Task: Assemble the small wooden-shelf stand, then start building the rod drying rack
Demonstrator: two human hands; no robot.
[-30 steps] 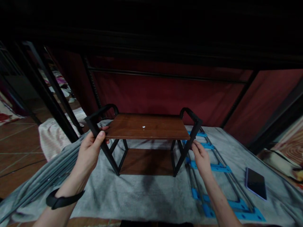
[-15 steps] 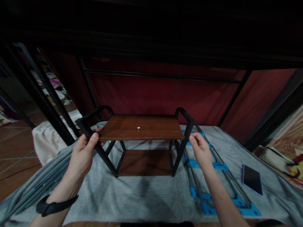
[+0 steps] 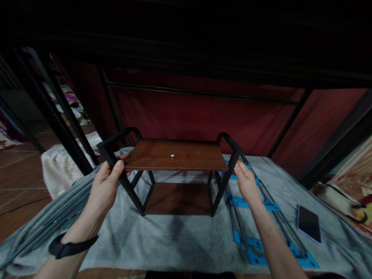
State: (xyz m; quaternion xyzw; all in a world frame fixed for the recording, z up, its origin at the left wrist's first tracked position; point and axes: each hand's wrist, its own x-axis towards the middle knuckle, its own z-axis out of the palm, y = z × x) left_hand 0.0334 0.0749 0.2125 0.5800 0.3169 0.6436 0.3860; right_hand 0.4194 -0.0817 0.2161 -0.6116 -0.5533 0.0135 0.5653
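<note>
A small two-tier shelf rack (image 3: pixel 177 157) with brown wood-look boards and a black frame stands upright on a grey cloth (image 3: pixel 171 244). My left hand (image 3: pixel 109 176) grips the left side frame, thumb in front and fingers wrapped behind near the upper board. At the opposite side, my right hand (image 3: pixel 244 178) is closed at the right upright, its fingertips partly hidden behind it. A small white mark (image 3: pixel 172 155) shows on the upper board. The lower board (image 3: pixel 177 197) sits near the cloth.
Right of the rack lie metal rods with blue plastic connectors (image 3: pixel 255 243). A phone (image 3: pixel 308 223) rests farther right. Bundled grey rods (image 3: pixel 58 217) lie at the left. Black posts (image 3: pixel 65 128) and a dark overhead structure surround the space, with a red curtain (image 3: pixel 200 116) behind.
The view has shifted slightly. My right hand has moved in closer around the right upright, while my left hand keeps its grip. The rack stays in nearly the same place.
</note>
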